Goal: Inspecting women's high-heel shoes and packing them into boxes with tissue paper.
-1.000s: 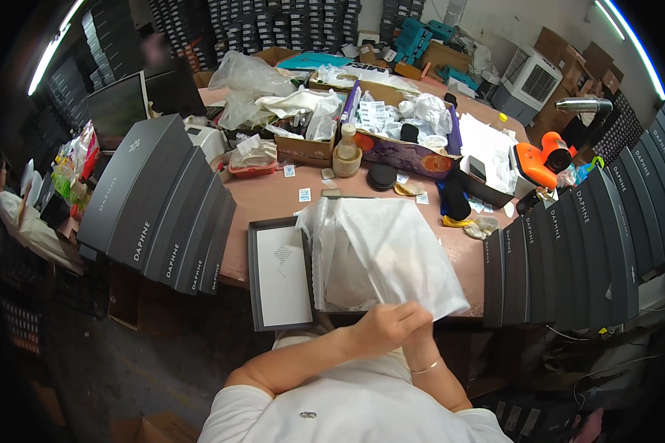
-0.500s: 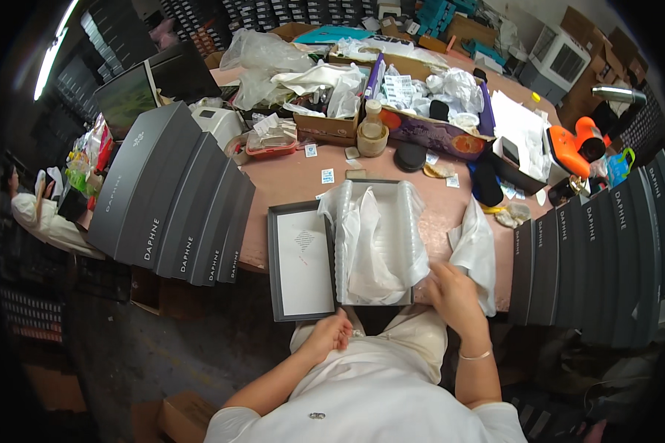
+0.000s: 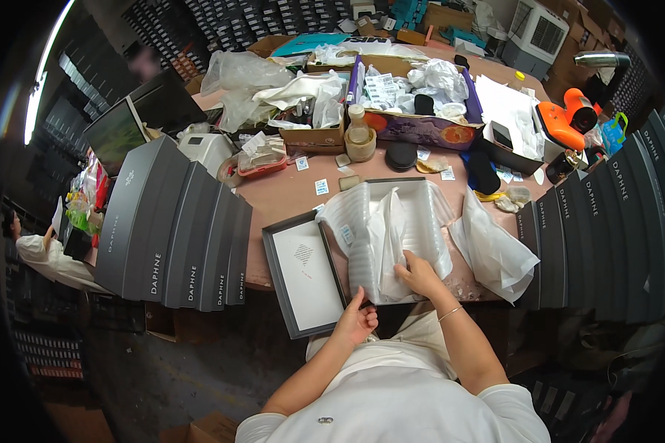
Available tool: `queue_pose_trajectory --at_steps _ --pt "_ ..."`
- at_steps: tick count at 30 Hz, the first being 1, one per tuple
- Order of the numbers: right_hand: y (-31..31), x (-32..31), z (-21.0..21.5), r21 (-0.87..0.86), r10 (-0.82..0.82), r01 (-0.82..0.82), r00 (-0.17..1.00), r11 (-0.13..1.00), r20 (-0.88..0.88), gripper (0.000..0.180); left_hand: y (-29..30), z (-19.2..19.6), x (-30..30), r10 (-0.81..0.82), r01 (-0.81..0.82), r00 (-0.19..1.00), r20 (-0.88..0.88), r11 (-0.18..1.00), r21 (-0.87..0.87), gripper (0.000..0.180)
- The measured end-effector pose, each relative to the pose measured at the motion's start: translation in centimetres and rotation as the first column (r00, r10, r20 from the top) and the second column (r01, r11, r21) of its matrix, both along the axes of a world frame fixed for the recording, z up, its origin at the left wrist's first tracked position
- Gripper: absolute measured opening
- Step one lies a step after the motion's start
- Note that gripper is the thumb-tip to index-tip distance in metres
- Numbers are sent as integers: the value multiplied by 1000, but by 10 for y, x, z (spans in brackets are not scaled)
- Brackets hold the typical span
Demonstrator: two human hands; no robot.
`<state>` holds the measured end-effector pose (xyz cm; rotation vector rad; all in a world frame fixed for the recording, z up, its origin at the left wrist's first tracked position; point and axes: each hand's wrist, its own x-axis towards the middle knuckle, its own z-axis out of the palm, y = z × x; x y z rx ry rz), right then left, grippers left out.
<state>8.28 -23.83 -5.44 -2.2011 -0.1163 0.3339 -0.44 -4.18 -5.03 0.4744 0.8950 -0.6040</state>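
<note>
A grey shoebox (image 3: 393,180) stands at the table's near edge, lined with ribbed clear bubble wrap (image 3: 347,221). White tissue paper (image 3: 386,244) lies crumpled inside it; anything beneath is hidden. My right hand (image 3: 421,278) reaches into the box from the right, fingers pinched at the tissue. At the box's near left corner is my left hand (image 3: 356,323), its thumb raised against the corner and its other fingers curled at the front edge. The grey lid (image 3: 303,269), pale inside with a small printed pattern, rests tilted against the box's left side.
Stacked grey shoeboxes stand at left (image 3: 171,229) and right (image 3: 595,229). A loose white paper sheet (image 3: 495,247) lies right of the open box. Behind are a purple carton (image 3: 421,131) of papers, a small glue bottle (image 3: 358,125), a round black case (image 3: 401,156) and an orange tool (image 3: 558,127).
The box and lid have shifted right and turned slightly. My right hand has moved from the box's right edge into its tissue; my left hand has risen to the box's near left corner.
</note>
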Motion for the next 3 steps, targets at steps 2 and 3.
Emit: queue_pose_trajectory --at_steps 2,3 --pt "-6 3 4 -56 9 -13 997 998 -76 57 3 -21 3 -5 -39 957 290 988 147 34" --pt "-8 4 -4 -58 49 -53 996 997 -68 57 9 -39 6 -24 -77 903 429 973 217 38"
